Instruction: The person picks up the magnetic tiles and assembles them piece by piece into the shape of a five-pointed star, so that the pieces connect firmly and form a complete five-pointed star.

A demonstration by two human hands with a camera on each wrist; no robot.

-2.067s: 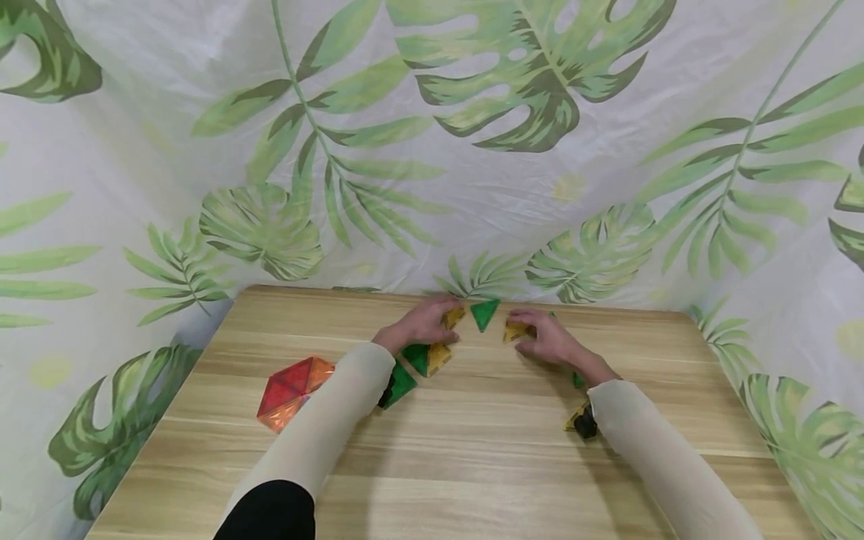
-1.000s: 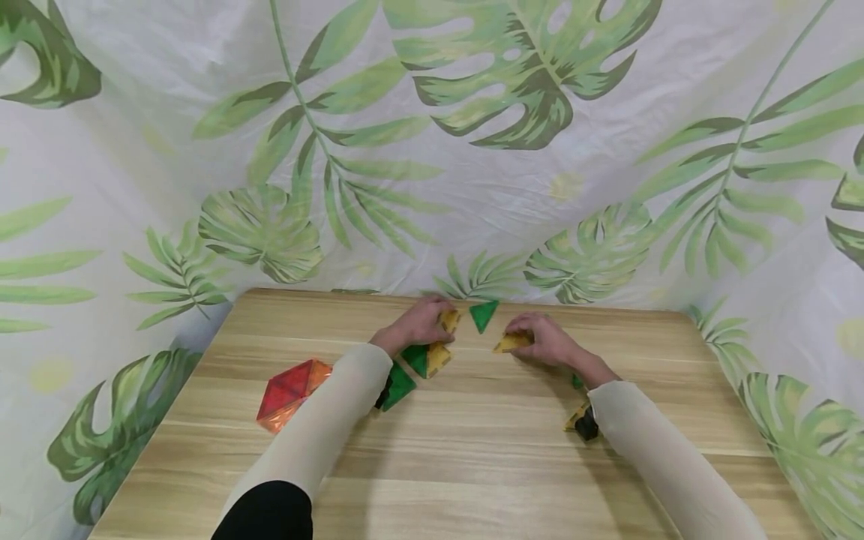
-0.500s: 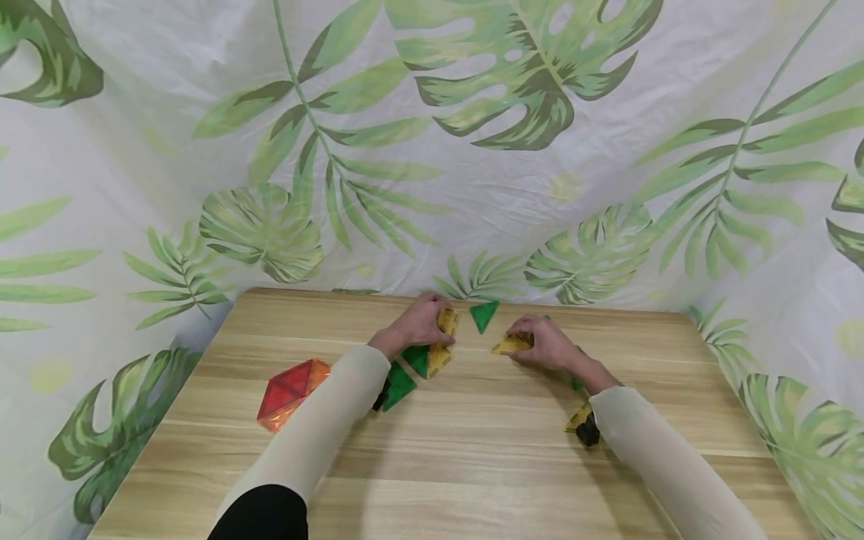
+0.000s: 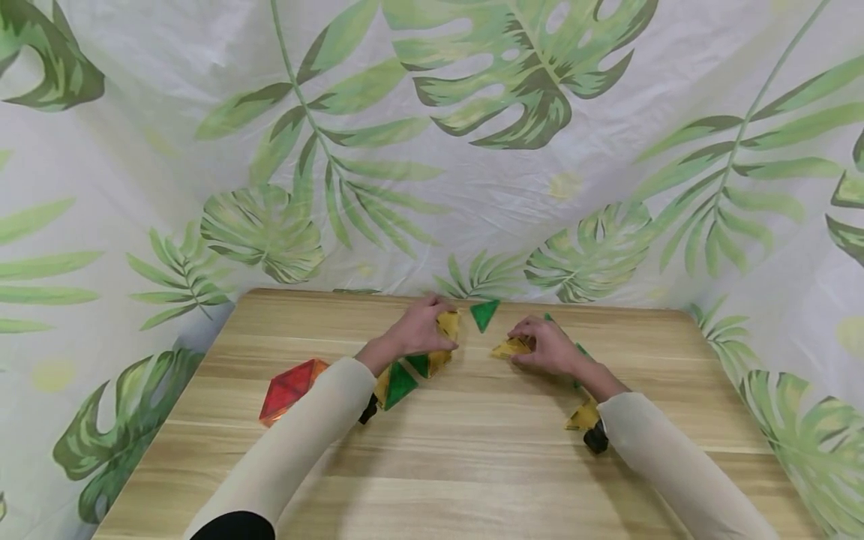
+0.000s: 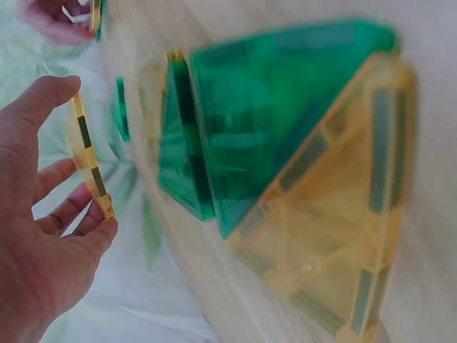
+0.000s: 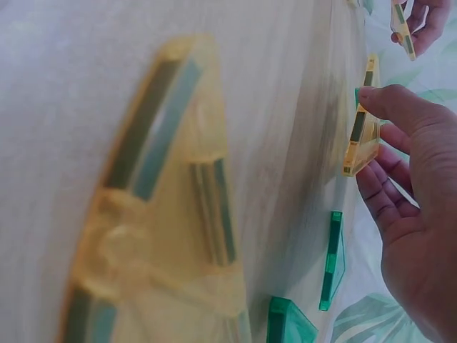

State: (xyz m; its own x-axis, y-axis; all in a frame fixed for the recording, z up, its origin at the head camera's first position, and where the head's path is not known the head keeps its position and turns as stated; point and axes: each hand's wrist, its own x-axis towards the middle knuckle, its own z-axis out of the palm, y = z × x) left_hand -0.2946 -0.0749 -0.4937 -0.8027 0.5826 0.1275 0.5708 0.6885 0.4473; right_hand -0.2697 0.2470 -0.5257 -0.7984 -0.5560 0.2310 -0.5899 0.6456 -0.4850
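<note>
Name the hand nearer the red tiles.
Left. The left hand is beyond the red tiles and to their right; the right hand is beyond them too, but much farther to the right.

Tabletop (image 4: 472,457): wood-grain.
Far edge, middle: translucent green triangular tile (image 4: 484,314).
Nearest left edge: translucent red-and-orange tiles (image 4: 290,393).
Further in: translucent green and yellow triangular tiles (image 4: 400,386).
Toward right edge: translucent yellow triangle (image 4: 583,415), green tiles (image 6: 333,263).

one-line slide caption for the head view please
Left hand and right hand each hold a yellow triangular tile, a green triangular tile between them.
</note>
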